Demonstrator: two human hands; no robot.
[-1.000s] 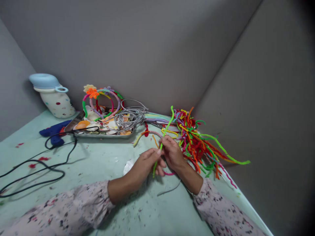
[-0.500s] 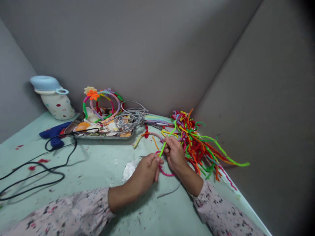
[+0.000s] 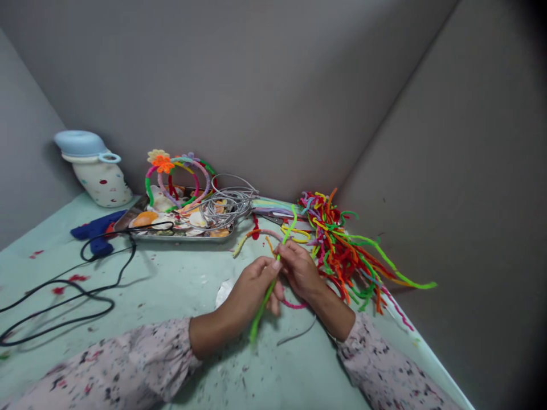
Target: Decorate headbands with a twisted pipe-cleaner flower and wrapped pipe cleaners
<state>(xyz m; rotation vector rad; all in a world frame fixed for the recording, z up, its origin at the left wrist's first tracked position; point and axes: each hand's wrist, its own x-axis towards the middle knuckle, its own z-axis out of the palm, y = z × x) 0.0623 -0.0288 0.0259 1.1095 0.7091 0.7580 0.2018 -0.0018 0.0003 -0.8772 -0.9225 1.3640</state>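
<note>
My left hand (image 3: 252,287) and my right hand (image 3: 299,269) meet over the pale green table (image 3: 171,296). Both pinch a bright green pipe cleaner (image 3: 261,307), which runs from below my left hand up past my right fingers toward the back. A pink pipe cleaner loop (image 3: 294,305) lies under my hands. A curved headband (image 3: 260,233) partly wrapped in coloured pipe cleaner lies just behind my fingers. The pile of loose coloured pipe cleaners (image 3: 342,245) is right of my right hand.
A metal tray (image 3: 179,234) at the back holds finished headbands (image 3: 179,176), grey bare headbands (image 3: 226,205) and shells. A blue glue gun (image 3: 96,230) with a black cord (image 3: 77,285) lies left. A spotted white jug (image 3: 96,171) stands far left. Grey walls enclose the corner.
The green pipe cleaner has slid down through my fingers, so more of it now hangs below my left hand. Both hands stay close together.
</note>
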